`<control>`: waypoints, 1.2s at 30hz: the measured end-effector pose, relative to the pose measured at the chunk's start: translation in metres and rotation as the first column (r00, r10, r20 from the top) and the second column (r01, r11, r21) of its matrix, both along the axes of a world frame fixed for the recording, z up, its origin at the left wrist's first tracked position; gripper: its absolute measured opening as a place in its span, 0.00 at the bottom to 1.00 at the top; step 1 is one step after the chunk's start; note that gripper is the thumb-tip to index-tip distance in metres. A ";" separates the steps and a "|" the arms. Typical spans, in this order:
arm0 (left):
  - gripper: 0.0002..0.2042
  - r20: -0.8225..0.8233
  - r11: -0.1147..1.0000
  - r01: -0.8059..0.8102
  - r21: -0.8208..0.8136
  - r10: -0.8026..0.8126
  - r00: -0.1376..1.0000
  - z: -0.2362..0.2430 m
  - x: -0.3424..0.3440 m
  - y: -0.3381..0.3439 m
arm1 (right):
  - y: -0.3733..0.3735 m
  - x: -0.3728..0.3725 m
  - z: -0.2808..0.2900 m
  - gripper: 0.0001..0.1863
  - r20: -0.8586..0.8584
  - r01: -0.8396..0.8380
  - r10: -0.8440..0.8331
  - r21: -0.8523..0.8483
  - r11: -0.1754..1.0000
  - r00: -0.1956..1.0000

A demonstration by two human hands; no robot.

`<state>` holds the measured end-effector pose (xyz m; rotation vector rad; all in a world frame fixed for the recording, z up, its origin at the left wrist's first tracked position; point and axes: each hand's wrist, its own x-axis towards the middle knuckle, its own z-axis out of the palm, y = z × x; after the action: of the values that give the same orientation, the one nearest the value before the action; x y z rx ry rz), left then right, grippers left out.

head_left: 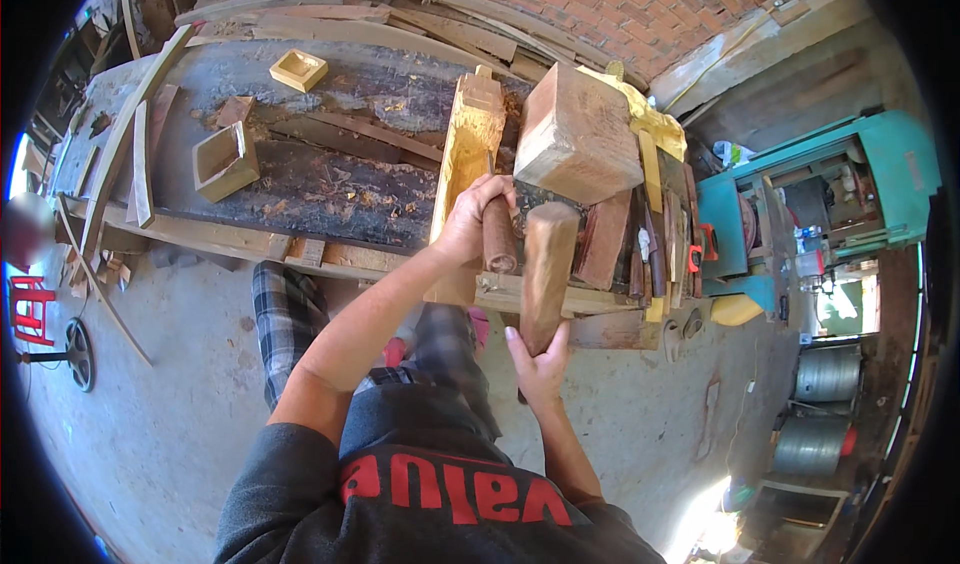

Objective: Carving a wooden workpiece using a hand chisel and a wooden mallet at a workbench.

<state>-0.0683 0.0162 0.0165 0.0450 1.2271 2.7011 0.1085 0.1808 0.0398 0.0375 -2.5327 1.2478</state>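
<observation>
My left hand [472,222] is wrapped round the wooden handle of a chisel [499,236]. Its thin blade points away from me at a long piece of yellow wood [464,149] with a hollow cut along it; whether the tip touches the wood is hard to see. Lower right, my right hand [540,362] grips the narrow end of a wooden mallet [549,269]. The mallet's thick end is raised close to the butt of the chisel handle, with a gap between them. Just right of the yellow wood stands a big rough wooden block [580,134].
Across the dark worn bench [340,199] lie two small hollowed wooden boxes, one near [226,162] and one far [298,70]. Several hand tools [668,234] lie at the bench's right end. Long boards [350,4] line the brick wall. A teal machine [735,224] stands at right.
</observation>
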 end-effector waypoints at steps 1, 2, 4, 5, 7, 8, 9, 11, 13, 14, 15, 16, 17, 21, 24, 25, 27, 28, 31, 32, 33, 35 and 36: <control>0.14 -0.266 0.948 -0.144 -0.285 0.067 0.962 -0.005 -0.002 -0.001 | 0.006 0.004 -0.004 0.23 0.159 0.056 -0.044 -0.074 0.996 0.986; 0.14 -0.518 0.798 -0.344 -0.496 0.046 0.854 -0.009 -0.003 -0.002 | 0.007 0.006 -0.003 0.23 0.154 0.049 -0.037 -0.073 0.996 0.987; 0.13 -0.489 0.863 -0.288 -0.415 0.055 0.870 0.002 0.001 -0.002 | 0.006 0.010 0.006 0.26 0.148 0.113 -0.069 -0.315 0.942 0.987; 0.12 -0.639 0.756 -0.435 -0.488 0.030 0.769 0.005 0.007 -0.005 | 0.007 0.015 0.014 0.29 0.194 0.121 -0.060 -0.319 0.940 0.979; 0.12 -0.738 0.652 -0.532 -0.540 -0.063 0.672 0.012 0.016 -0.005 | 0.020 0.024 0.008 0.28 0.154 0.080 -0.040 -0.266 0.961 0.987; 0.12 -0.741 0.652 -0.536 -0.537 -0.061 0.668 0.010 0.018 -0.003 | 0.025 0.026 0.004 0.28 0.120 0.041 -0.015 -0.212 0.976 0.993; 0.13 -0.725 0.668 -0.515 -0.536 -0.052 0.687 0.011 0.021 0.000 | 0.021 0.031 0.018 0.29 0.227 0.064 0.003 -0.287 0.956 0.974; 0.14 -0.707 0.685 -0.494 -0.535 -0.043 0.706 0.013 0.023 0.003 | 0.029 0.036 0.009 0.29 0.183 0.045 -0.001 -0.240 0.970 0.983; 0.14 -0.687 0.710 -0.455 -0.537 -0.056 0.724 0.018 0.019 0.005 | 0.033 0.039 0.011 0.29 0.138 0.032 -0.005 -0.192 0.981 0.990; 0.14 -0.688 0.711 -0.453 -0.537 -0.058 0.724 0.020 0.019 0.005 | 0.035 0.042 0.013 0.30 0.174 0.063 -0.025 -0.219 0.974 0.984; 0.14 -0.655 0.709 -0.424 -0.563 -0.071 0.752 0.020 0.017 0.003 | 0.033 0.042 0.019 0.31 0.210 0.092 -0.041 -0.243 0.966 0.977; 0.14 -0.622 0.707 -0.393 -0.588 -0.084 0.779 0.021 0.014 0.001 | 0.031 0.040 0.027 0.31 0.210 0.093 -0.041 -0.242 0.966 0.977; 0.14 -0.621 0.708 -0.392 -0.588 -0.084 0.779 0.022 0.012 0.000 | 0.029 0.038 0.035 0.31 0.193 0.080 -0.034 -0.236 0.968 0.981; 0.14 -0.625 0.696 -0.404 -0.594 -0.083 0.776 0.026 0.002 0.003 | 0.041 0.043 0.061 0.29 0.013 -0.048 0.050 -0.120 0.992 0.999; 0.15 -0.608 0.679 -0.412 -0.607 -0.064 0.791 0.029 -0.003 0.011 | 0.054 0.041 0.073 0.28 -0.263 -0.282 0.304 0.119 0.952 0.916; 0.15 -0.596 0.678 -0.405 -0.613 -0.061 0.801 0.030 -0.003 0.013 | 0.051 0.037 0.071 0.28 -0.260 -0.278 0.300 0.119 0.953 0.918; 0.14 -0.605 0.674 -0.411 -0.614 -0.068 0.793 0.030 -0.004 0.013 | 0.034 0.020 0.059 0.28 0.133 -0.105 0.092 0.097 0.990 0.987; 0.14 -0.616 0.667 -0.421 -0.614 -0.073 0.784 0.028 -0.003 0.013 | 0.031 0.015 0.055 0.28 0.325 -0.018 -0.020 0.112 0.994 0.946; 0.14 -0.682 0.651 -0.482 -0.586 -0.075 0.728 0.016 0.002 0.009 | 0.023 0.016 0.066 0.27 0.059 -0.082 0.078 0.055 0.995 0.995; 0.14 -0.671 0.652 -0.472 -0.594 -0.078 0.737 0.012 0.008 0.007 | 0.020 0.024 0.071 0.27 -0.043 -0.095 0.094 -0.020 0.995 0.995; 0.13 -0.665 0.670 -0.455 -0.586 -0.077 0.743 0.016 0.007 0.008 | 0.037 0.033 0.053 0.26 -0.038 -0.141 0.137 -0.182 0.973 0.990; 0.13 -0.655 0.684 -0.436 -0.584 -0.080 0.752 0.016 0.005 0.009 | 0.055 0.026 0.034 0.26 -0.103 -0.214 0.232 0.164 0.963 0.967; 0.13 -0.663 0.689 -0.451 -0.567 -0.057 0.747 0.010 0.004 0.006 | 0.057 0.021 0.029 0.25 -0.127 -0.257 0.358 0.485 0.836 0.925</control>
<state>-0.0647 0.0225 0.0267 0.8375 2.5498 2.1978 0.1292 0.2381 0.0685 0.6798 -2.6330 0.6538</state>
